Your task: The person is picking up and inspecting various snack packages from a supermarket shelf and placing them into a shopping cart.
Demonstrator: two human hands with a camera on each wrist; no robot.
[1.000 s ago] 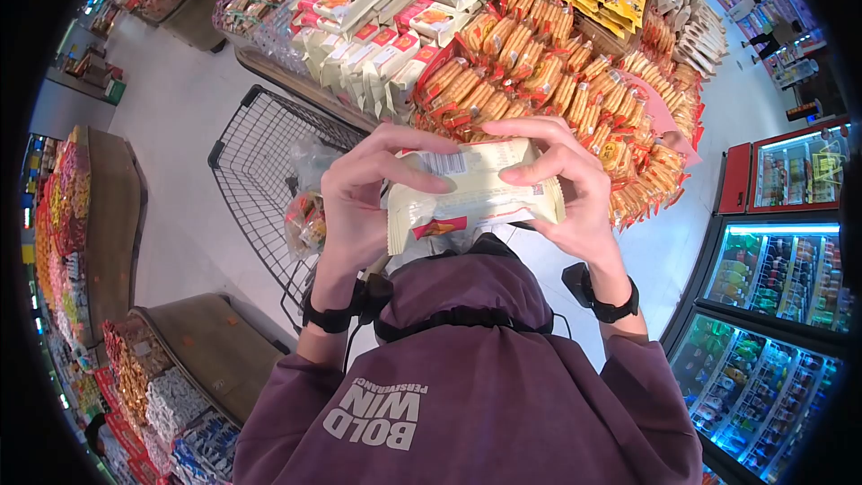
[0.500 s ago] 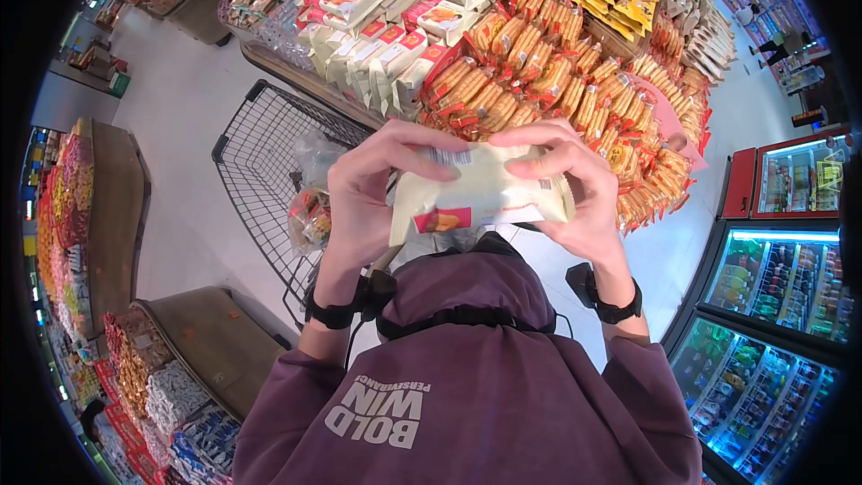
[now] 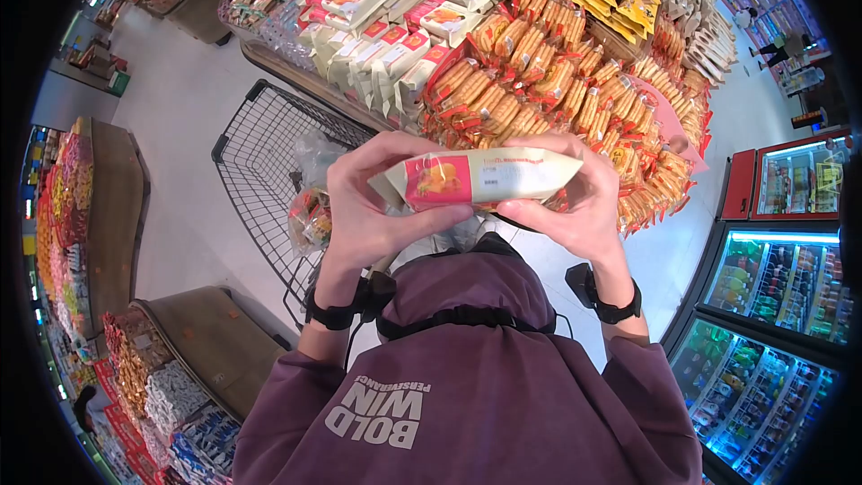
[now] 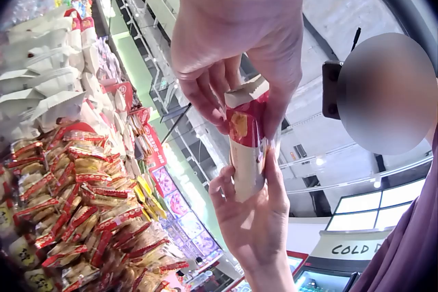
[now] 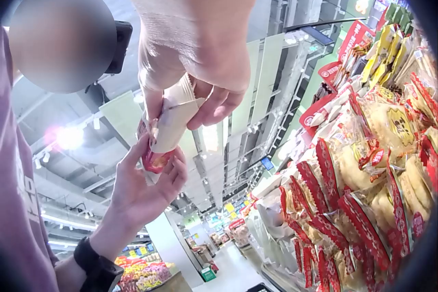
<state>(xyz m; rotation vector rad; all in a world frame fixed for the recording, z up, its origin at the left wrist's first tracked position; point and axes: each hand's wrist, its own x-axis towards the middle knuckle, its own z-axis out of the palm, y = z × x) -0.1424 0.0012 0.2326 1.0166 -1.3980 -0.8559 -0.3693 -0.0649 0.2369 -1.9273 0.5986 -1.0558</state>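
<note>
Between both hands is a sealed snack packet (image 3: 525, 178), cream with a pink-red panel that pictures orange food. My left hand (image 3: 364, 216) grips its left end, thumb along the near lower edge. The right hand (image 3: 588, 202) holds the other end, its thumb also on the lower edge. In the left wrist view the packet (image 4: 246, 151) shows a crimped end between the left thumb and fingers. From the right wrist, the right fingers pinch the cream end of the packet (image 5: 174, 122). The packet is held up in front of the chest, with fingers behind it partly hidden.
Ahead stands a heaped display of red-trimmed biscuit packs (image 3: 539, 72), with cream-and-pink packets (image 3: 359, 0) stacked beside it. A black wire shopping cart (image 3: 260, 153) holding bagged goods is at left. Lit drink fridges (image 3: 763, 278) line the right; a brown-sided candy bin (image 3: 211, 341) stands lower left.
The packet has been turned in the hands, so a narrow side with the pink-red panel now faces up. Both thumbs have moved from its upper face to the near lower edge.
</note>
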